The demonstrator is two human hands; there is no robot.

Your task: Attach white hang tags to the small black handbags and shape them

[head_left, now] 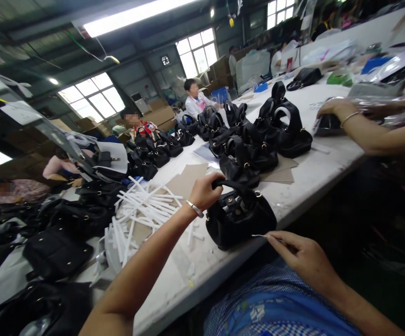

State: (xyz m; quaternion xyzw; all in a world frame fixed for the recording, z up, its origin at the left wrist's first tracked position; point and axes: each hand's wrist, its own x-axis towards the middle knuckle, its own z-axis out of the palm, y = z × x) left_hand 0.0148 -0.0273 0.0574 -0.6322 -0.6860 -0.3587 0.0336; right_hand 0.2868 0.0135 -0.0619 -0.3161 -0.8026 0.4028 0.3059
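A black handbag (240, 221) with gold-coloured fittings stands upright at the near edge of the white table. My left hand (205, 192) is closed around the left end of its handle, and a bracelet circles that wrist. Lower right of the bag, my right hand (302, 256) pinches a thin tool (259, 235) with a pale, narrow tip. That tip is close to the bag's lower front; whether it touches, I cannot tell. Most of the tool is hidden by my fingers, so its exact kind does not show.
White strips (146, 203) lie piled left of the bag, beside brown card sheets (185, 182). Several black handbags (282, 133) stand behind it, and more black bags (57, 252) cover the left side. On the right, a co-worker's arm (370, 133) reaches over the table (331, 165).
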